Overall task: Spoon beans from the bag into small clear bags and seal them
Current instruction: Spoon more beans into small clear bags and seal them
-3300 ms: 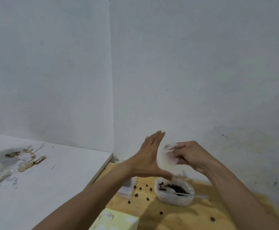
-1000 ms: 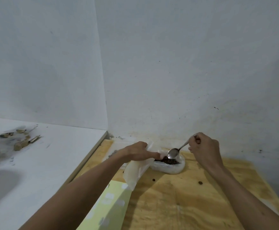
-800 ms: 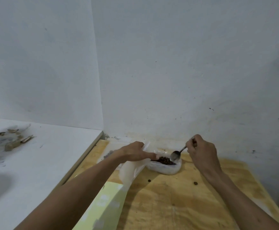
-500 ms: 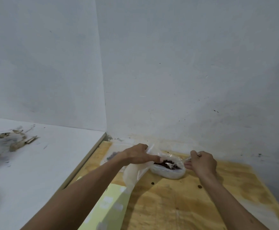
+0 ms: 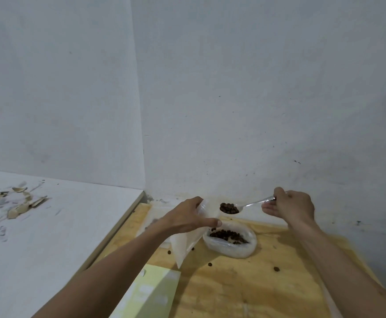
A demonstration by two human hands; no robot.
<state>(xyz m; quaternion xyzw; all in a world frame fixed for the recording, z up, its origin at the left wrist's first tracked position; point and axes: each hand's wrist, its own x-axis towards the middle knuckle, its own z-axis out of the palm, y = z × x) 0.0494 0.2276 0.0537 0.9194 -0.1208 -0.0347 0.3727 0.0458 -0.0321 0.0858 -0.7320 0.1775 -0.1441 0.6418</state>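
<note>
Bench (image 5: pixel 244 292): pale wood, set in the wall corner; it carries everything below.
Bean bag (image 5: pixel 229 247): clear bag with rolled-down rim, resting on the bench near the wall, dark beans (image 5: pixel 227 235) in its bottom.
Small clear bag (image 5: pixel 187 242): held off the bench, mouth uppermost and tilted toward the spoon, body hanging down just left of the bean bag.
Left hand (image 5: pixel 187 218): fingers and thumb pinch the small bag's top edge, keeping the mouth open.
Right hand (image 5: pixel 289 206): curled round the spoon handle's end, well apart from the left hand.
Spoon (image 5: pixel 247 205): bowl level, heaped with beans, just right of the small bag's mouth and above the bean bag.
Strays: loose beans (image 5: pixel 276 269) lie scattered on the bench.
Step (judged): carrying a loaded scoop to the small bag; not yet tipped.
Next move (judged): bring the bowl over the mouth, then tilt slowly; the mouth looks narrow, so spills are likely.
</note>
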